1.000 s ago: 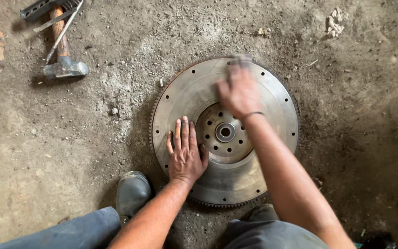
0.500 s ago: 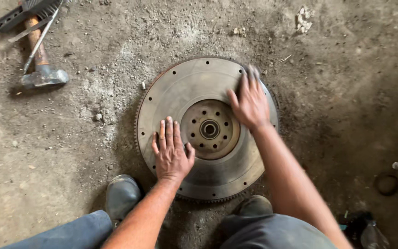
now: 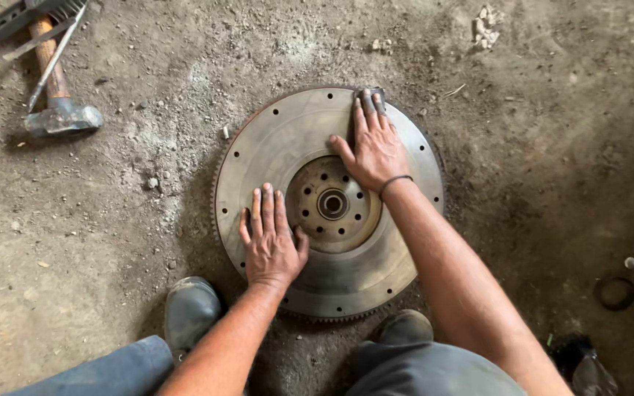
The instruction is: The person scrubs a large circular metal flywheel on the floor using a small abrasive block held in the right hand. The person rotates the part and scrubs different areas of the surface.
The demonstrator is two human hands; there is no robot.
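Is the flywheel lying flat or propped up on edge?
Flat: the flywheel lies face-up on the dirt floor, both hands pressing on it.

Head camera, looking straight down at the floor

One view only, worn on the head and close above the work: the flywheel (image 3: 328,202) fills the middle, both forearms and shoes (image 3: 188,312) enter from the near edge, a hammer (image 3: 56,110) lies far left, and a ring (image 3: 614,292) near right.

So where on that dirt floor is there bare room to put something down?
Bare floor lies left of the flywheel, below the hammer, and along the upper right. It is crowded at the top-left tools and the rings at right.
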